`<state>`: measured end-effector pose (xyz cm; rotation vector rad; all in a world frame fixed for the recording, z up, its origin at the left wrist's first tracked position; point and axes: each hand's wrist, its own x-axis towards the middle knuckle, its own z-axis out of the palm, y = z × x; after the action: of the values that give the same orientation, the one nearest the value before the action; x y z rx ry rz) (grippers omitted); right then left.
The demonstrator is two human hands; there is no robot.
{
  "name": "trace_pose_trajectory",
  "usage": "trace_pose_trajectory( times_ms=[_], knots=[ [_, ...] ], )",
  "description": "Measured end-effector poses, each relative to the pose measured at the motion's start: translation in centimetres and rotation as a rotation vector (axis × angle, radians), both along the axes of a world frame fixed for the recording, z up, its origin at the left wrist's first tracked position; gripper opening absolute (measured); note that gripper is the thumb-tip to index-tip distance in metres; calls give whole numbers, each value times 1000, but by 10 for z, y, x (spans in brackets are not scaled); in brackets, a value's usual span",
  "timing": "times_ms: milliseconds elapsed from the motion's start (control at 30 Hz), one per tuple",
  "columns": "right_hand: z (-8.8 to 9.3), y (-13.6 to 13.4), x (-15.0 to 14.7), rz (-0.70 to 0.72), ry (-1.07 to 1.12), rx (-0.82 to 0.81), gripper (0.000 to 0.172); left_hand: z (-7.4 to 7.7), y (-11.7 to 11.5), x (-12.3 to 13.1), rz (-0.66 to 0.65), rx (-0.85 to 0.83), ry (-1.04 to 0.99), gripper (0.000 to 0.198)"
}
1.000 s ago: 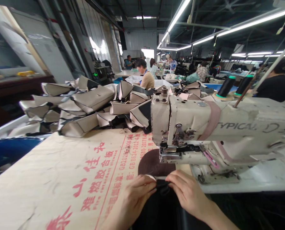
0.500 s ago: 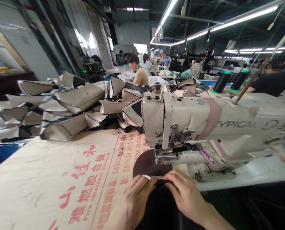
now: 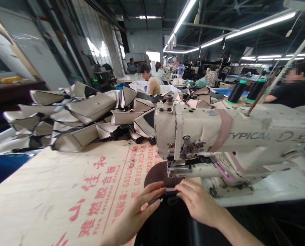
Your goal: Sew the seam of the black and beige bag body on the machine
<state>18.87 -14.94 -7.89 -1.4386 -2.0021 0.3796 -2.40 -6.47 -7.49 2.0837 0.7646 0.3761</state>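
Observation:
A dark bag piece lies in front of me, with a rounded brown flap (image 3: 155, 172) under the sewing machine's head and a glossy black part (image 3: 173, 225) nearer my body. My left hand (image 3: 148, 200) pinches its edge from the left, and a small shiny bit shows by the thumb, too small to name. My right hand (image 3: 193, 200) grips the same edge from the right, fingers bent over it. Between the two sets of fingertips runs a short pale strip (image 3: 170, 189). Just beyond them is the sewing machine (image 3: 193, 130), its needle area above the flap.
A plywood board (image 3: 91, 191) with red print spreads to the left. Behind it is a heap of beige bags (image 3: 91, 106) with black trim. Black thread spools (image 3: 236, 92) stand behind the machine. A co-worker (image 3: 293, 85) in black sits at the right, and other people work farther back.
My left hand has turned and its fingers now reach flatter along the edge. More of the black part shows below the hands. The view has shifted slightly.

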Motion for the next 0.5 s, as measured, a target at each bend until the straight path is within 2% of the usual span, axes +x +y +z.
trace_pose_trajectory(
  times_ms=[100,167,233,300,367,500],
  knots=[
    [5,0,-5,-10,-5,7,17,-7,-6,-7,88,-117,-10,35],
    [10,-1,-11,-50,33,9,18,-4,-5,-3,233,-44,-10,39],
    [11,0,-21,-115,173,-4,20,7,4,6,318,94,17,41],
    [6,2,-34,-177,419,-44,21,21,19,16,284,229,82,40],
    [-7,8,-48,-230,758,-135,22,34,39,26,195,325,192,39],
    [-37,27,-68,-287,1248,-325,33,41,76,49,118,363,352,32]
  ],
)
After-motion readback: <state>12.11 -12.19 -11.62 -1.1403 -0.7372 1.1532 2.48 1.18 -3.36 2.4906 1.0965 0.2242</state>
